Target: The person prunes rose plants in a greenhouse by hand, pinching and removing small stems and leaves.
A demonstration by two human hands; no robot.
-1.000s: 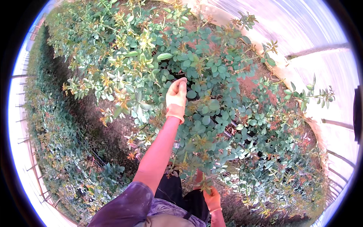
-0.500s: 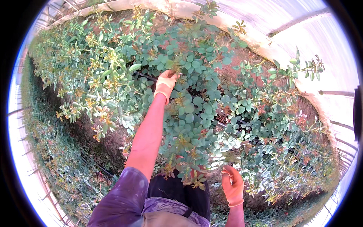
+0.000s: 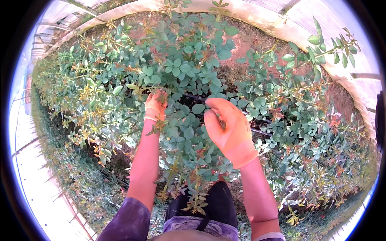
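Gloved in pale orange, the left hand (image 3: 156,105) is bent inward among the leaves, its fingers curled close together. Small reddish-green leaves overlap its fingertips, so I cannot tell whether it grips a stem or merely touches the foliage. A yellowish-green leaf shows just above it.

Between the two hands stands the leafy bush (image 3: 175,67), its rounded green leaves spreading above the hands and hanging down between the forearms, with reddish young shoots at several tips. A dark tube (image 3: 194,97) shows through a gap in the leaves, just left of the right hand.

The right hand (image 3: 228,130), also in an orange glove, is held over the foliage, back upward. Its fingers are bent and partly open, a gap showing between the thumb and the forefinger; nothing can be seen gripped there. One rounded leaf lies just beside the thumb.

Farther out, from the left, come pale sheeting (image 3: 34,172), a row of plants (image 3: 72,176), and a purple sleeve (image 3: 126,219) on the left arm. Dark trousers (image 3: 219,201) appear below the bush. Reddish soil (image 3: 250,45) lies bare beyond it, and a long leafy branch (image 3: 321,50) reaches across a pale wall (image 3: 297,24) at the right.
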